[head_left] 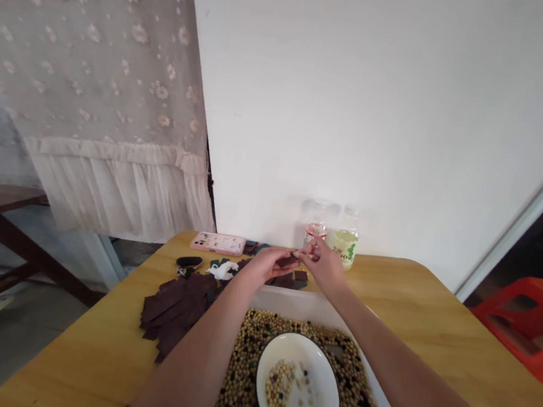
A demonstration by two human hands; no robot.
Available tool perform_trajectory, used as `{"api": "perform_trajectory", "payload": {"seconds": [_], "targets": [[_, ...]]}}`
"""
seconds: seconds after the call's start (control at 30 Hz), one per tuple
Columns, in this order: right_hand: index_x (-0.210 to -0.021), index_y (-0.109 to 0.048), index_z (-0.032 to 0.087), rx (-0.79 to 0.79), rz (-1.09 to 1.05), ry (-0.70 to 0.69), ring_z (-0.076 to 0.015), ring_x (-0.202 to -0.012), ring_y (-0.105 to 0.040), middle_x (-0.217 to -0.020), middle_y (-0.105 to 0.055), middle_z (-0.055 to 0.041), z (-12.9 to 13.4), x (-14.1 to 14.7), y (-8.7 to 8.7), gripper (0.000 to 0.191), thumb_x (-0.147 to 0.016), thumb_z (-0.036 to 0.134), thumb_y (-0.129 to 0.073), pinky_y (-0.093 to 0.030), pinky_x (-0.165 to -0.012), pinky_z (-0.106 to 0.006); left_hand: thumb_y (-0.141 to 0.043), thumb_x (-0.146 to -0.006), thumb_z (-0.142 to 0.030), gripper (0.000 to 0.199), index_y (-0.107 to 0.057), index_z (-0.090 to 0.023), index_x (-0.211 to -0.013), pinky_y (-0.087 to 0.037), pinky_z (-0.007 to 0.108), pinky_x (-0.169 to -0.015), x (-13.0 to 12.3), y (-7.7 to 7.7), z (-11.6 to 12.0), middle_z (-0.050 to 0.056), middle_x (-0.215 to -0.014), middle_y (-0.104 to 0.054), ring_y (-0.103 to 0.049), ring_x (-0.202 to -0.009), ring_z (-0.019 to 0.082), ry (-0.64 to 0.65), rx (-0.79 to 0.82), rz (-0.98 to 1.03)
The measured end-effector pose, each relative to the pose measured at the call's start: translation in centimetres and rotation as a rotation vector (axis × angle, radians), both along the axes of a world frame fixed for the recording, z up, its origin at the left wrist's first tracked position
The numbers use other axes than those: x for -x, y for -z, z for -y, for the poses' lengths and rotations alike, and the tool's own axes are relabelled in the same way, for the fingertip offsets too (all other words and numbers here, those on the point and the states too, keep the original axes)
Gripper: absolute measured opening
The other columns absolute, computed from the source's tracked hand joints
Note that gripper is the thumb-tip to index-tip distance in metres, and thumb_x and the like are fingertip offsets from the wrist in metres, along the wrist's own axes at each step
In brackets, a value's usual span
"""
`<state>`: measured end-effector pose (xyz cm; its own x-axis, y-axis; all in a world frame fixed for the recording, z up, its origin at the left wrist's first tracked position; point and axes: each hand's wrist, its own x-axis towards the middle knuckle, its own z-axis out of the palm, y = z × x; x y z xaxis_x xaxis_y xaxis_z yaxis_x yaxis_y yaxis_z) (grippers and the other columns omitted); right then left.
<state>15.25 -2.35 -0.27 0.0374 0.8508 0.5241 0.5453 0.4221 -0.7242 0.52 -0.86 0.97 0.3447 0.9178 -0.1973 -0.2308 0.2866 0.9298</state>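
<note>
My left hand (272, 264) is closed round a small dark brown piece (286, 260), which looks like cloth or leather. Fingertips of my right hand (318, 258) pinch together at the edge of that piece; what lies between them is too small to make out. Both hands are above the far rim of a white tray (308, 301) filled with tan and black beads (252, 342). On the beads rests a white bowl (318, 405) with a dark rim, holding some loose beads. A heap of dark brown pieces (175, 311) lies left of the tray.
A pink phone (218, 243), a black key fob (189, 261) and a crumpled white tissue (222, 269) lie on the wooden table (436, 328). Two clear bottles stand by the wall, one with a green label (345, 246). A red stool (531, 328) is at right.
</note>
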Motion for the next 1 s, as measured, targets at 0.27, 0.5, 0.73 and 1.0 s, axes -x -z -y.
{"api": "perform_trajectory", "payload": {"seconds": [0.27, 0.5, 0.73, 1.0], "targets": [[-0.071, -0.046, 0.022, -0.026, 0.053, 0.071, -0.0116, -0.051, -0.055, -0.067, -0.064, 0.0037, 0.06, -0.05, -0.06, 0.015, -0.07, 0.033, -0.057, -0.038, -0.05, -0.022, -0.047, -0.075, -0.01, 0.018, -0.065, -0.01, -0.078, -0.05, 0.025, -0.072, 0.05, 0.05, -0.02, 0.01, -0.074, -0.069, -0.065, -0.076, 0.016, 0.037, 0.004, -0.019], [-0.074, -0.047, 0.023, -0.004, 0.036, 0.042, -0.0127, -0.055, -0.058, -0.072, -0.066, 0.0026, -0.06, -0.09, -0.04, 0.015, -0.069, 0.031, -0.058, -0.04, -0.053, -0.023, -0.047, -0.076, -0.01, 0.018, -0.065, -0.011, -0.078, -0.05, 0.024, -0.073, 0.15, 0.23, -0.18, 0.009, -0.074, -0.069, -0.065, -0.076, 0.015, 0.036, -0.01, -0.019], [-0.072, -0.046, 0.023, -0.01, 0.035, 0.044, -0.0136, -0.056, -0.059, -0.068, -0.065, 0.0022, 0.04, -0.09, -0.14, 0.013, -0.07, 0.031, -0.056, -0.04, -0.052, -0.024, -0.047, -0.076, -0.009, 0.019, -0.066, -0.011, -0.076, -0.05, 0.024, -0.071, 0.05, 0.19, -0.2, 0.009, -0.072, -0.069, -0.065, -0.073, 0.015, 0.029, -0.003, -0.014], [-0.068, -0.041, 0.022, 0.021, -0.013, -0.076, -0.0121, -0.054, -0.058, -0.066, -0.065, 0.0035, 0.55, 0.34, -0.5, 0.016, -0.069, 0.029, -0.056, -0.04, -0.051, -0.022, -0.048, -0.074, -0.008, 0.019, -0.066, -0.011, -0.077, -0.05, 0.022, -0.067, 0.05, -0.03, 0.06, 0.008, -0.073, -0.069, -0.065, -0.071, 0.014, 0.0, 0.0, -0.019]]}}
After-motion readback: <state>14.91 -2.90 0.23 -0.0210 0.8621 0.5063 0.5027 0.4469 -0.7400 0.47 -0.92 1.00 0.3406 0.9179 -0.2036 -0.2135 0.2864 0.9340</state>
